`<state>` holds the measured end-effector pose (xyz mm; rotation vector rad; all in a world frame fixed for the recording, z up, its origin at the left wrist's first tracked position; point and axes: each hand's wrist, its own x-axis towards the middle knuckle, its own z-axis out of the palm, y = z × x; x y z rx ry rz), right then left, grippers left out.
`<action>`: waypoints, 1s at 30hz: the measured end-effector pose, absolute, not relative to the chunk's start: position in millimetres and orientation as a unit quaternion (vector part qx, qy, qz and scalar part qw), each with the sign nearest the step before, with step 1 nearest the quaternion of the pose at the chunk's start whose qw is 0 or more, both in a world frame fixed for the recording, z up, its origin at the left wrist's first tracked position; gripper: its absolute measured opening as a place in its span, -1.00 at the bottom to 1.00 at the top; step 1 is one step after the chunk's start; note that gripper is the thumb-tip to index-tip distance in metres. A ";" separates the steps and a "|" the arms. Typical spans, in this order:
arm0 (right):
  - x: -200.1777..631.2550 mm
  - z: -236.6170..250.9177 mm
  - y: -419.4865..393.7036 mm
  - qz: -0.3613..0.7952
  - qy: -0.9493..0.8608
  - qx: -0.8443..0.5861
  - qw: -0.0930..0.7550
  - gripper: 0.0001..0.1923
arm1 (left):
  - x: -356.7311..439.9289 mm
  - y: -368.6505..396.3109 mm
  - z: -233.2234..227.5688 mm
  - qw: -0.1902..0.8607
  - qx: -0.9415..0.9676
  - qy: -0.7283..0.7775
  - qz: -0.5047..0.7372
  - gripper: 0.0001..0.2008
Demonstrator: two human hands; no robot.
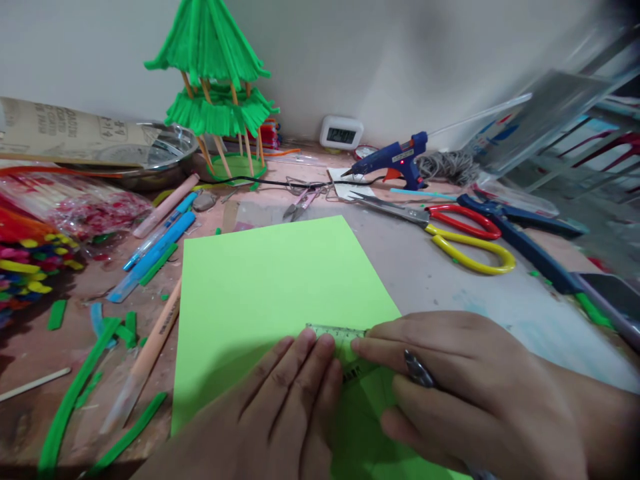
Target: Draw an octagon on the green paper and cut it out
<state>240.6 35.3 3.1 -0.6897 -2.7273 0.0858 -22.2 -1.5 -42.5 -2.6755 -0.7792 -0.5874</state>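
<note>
A sheet of light green paper lies before me. On it is a small clear ruler, partly covered by my fingers. My left hand lies flat with its fingers stretched out, the tips on the paper and the ruler's left end. My right hand is closed around a dark pen, whose tip points toward the ruler. The fingertips of the right hand touch the ruler's right end. The lower parts of the ruler and paper are hidden under both hands.
Beyond the paper lie scissors, a blue glue gun and pliers. A green-roofed pagoda model stands at the back beside a digital clock. Pens and green strips are scattered left.
</note>
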 end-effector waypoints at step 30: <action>241.6 2.4 34.0 0.047 -0.953 -0.238 0.182 -0.73 | -20.8 -1.5 -41.8 0.144 -0.927 -0.275 -0.213 -0.65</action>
